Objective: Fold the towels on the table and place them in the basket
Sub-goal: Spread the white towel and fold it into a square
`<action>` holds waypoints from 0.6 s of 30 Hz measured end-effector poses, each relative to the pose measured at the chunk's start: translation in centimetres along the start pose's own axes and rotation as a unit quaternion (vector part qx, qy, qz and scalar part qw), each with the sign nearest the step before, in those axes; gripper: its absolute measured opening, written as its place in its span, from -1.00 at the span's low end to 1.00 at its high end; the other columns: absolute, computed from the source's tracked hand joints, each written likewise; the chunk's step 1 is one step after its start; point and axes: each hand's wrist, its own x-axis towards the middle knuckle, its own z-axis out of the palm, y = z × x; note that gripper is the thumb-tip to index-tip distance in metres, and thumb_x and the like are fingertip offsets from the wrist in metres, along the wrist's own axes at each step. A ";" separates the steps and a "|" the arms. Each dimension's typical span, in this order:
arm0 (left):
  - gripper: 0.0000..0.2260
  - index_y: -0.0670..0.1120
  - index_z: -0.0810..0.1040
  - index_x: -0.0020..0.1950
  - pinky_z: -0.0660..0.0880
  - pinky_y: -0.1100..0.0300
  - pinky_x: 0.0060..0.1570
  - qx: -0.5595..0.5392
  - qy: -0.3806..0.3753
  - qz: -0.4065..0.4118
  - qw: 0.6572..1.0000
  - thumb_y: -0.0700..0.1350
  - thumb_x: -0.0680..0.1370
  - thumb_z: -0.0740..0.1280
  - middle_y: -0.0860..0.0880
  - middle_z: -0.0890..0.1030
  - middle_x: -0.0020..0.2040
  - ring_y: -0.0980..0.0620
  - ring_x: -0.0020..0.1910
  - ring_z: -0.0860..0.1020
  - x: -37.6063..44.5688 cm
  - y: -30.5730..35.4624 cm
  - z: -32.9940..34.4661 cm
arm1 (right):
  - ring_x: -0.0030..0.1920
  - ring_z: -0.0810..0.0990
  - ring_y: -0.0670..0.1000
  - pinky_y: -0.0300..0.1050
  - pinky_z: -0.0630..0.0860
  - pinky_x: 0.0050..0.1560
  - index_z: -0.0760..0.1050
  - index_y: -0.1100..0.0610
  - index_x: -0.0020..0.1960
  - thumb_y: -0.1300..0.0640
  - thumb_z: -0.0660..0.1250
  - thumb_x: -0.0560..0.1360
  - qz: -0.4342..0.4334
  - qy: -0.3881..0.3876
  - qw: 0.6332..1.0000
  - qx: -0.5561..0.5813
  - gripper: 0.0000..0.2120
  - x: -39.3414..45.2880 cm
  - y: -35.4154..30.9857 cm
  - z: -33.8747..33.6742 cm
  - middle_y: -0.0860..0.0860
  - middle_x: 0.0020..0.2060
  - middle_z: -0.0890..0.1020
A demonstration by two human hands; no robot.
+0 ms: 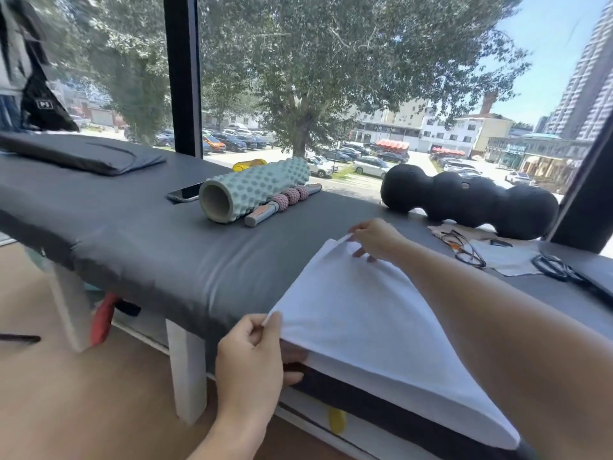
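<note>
The left hand (252, 356), low in the centre of the frame, pinches the near corner of a white towel (365, 327) between thumb and forefinger, the other fingers curled beneath the cloth. The right hand (374, 239), just right of centre and higher up, pinches the far corner of the same edge, its fingertips (360, 252) nipping the fabric. Between the two hands the towel's edge is lifted and stretched taut, while the rest of the cloth lies along the padded table (149, 247) and runs off toward the lower right of the frame.

Further out, in the middle of the frame, lie a pale green foam roller (255, 190), a pink massage stick (282, 204) touching it and a phone (184, 193) just to its left. A black peanut-shaped roller (471, 200) sits at the right by the window, with glasses (464, 250) and scissors (557, 267) near it, and a flat dark cushion (83, 154) at the upper left.

Judging by this, the job is at an early stage: one towel is mid-fold (whether it has been doubled already I cannot tell), nothing looks finished, and no basket shows anywhere, so the placing is all still to do
</note>
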 end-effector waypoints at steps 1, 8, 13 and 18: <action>-0.83 -0.16 0.62 -0.08 0.61 0.03 -0.41 0.018 -0.002 -0.006 1.000 -0.12 0.64 0.34 -0.08 0.71 -0.29 -0.10 -0.30 0.72 0.2 -0.2 -0.5 | -0.14 0.73 0.03 -0.18 0.54 -0.35 0.57 0.08 0.25 0.18 0.23 0.59 -0.010 0.000 1.000 -0.027 -0.73 0.3 0.4 0.6 -0.02 0.06 0.68; -0.90 0.00 0.54 0.01 0.56 0.10 -0.53 0.137 0.014 0.023 0.990 -0.08 0.56 0.44 0.02 0.66 -0.31 0.01 -0.42 0.66 0.5 -0.5 -1.9 | 0.29 0.51 0.09 -0.03 0.50 0.22 0.51 -0.01 0.39 -0.07 0.35 0.54 -0.031 0.046 0.987 -0.151 -0.57 1.5 1.9 2.0 0.01 0.24 0.61; -0.89 0.01 0.56 -0.08 0.53 0.06 -0.39 0.189 0.023 0.037 0.981 0.00 0.55 0.45 0.09 0.64 -0.31 0.07 -0.44 0.62 0.7 -0.4 -2.0 | 0.11 0.58 0.10 0.01 0.49 0.19 0.55 -0.04 -0.16 -0.15 0.34 0.54 -0.003 0.077 0.987 -0.139 -0.79 1.7 2.1 2.3 -0.07 -0.12 0.61; -0.84 0.04 0.55 -0.17 0.57 0.03 -0.23 0.212 0.043 0.047 0.975 0.05 0.54 0.44 0.07 0.65 -0.30 0.00 -0.30 0.66 1.0 -0.7 -2.0 | -0.06 0.62 0.05 -0.06 0.58 0.00 0.61 0.01 -0.06 -0.09 0.41 0.50 -0.048 0.133 0.990 -0.029 -0.83 2.2 1.2 2.4 -0.07 -0.14 0.65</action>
